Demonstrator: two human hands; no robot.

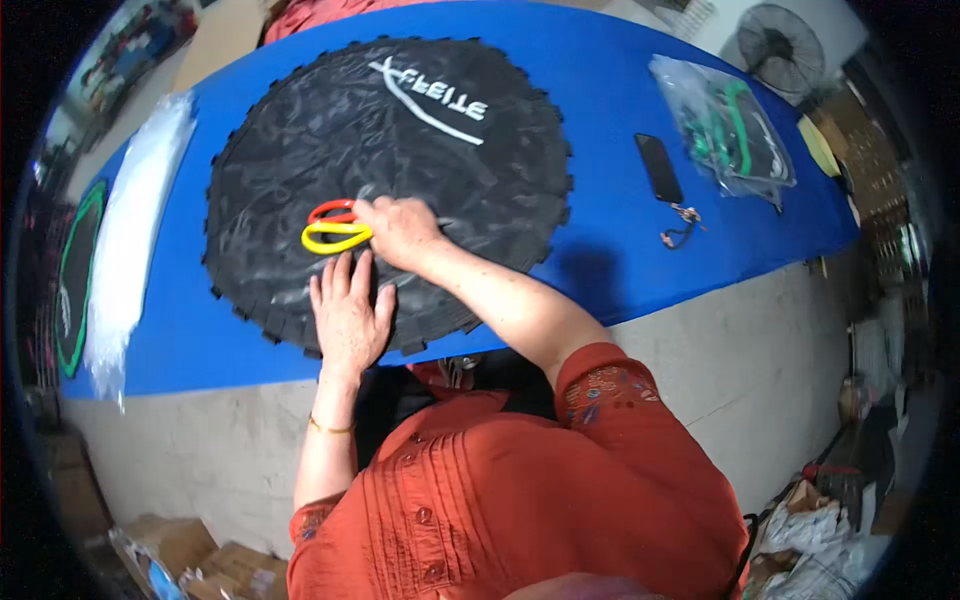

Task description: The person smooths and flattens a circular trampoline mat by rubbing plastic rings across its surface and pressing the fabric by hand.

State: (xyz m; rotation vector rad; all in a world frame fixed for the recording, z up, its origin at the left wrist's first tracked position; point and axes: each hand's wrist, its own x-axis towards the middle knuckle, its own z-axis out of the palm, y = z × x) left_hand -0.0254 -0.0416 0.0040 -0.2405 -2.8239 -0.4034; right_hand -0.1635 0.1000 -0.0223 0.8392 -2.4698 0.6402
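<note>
A round black mesh mat (290, 130) with white lettering and tabs along its edge lies flat on the blue table. My right hand (402, 232) is closed over a pair of scissors (336, 240) near the middle of the mat. Their red and yellow handle loops stick out to the left of my fingers; the blades are hidden under the hand. My left hand (350, 312) rests flat on the mat just below the loops, fingers stretched forward, holding nothing.
Clear plastic bags (145, 230) and a green-edged black piece (78, 280) lie at the table's left. On the right are a phone (657, 168), a small key bunch (684, 228) and a plastic-wrapped green and black item (735, 135). A fan (778, 52) stands beyond. Cardboard boxes (165, 545) sit on the floor.
</note>
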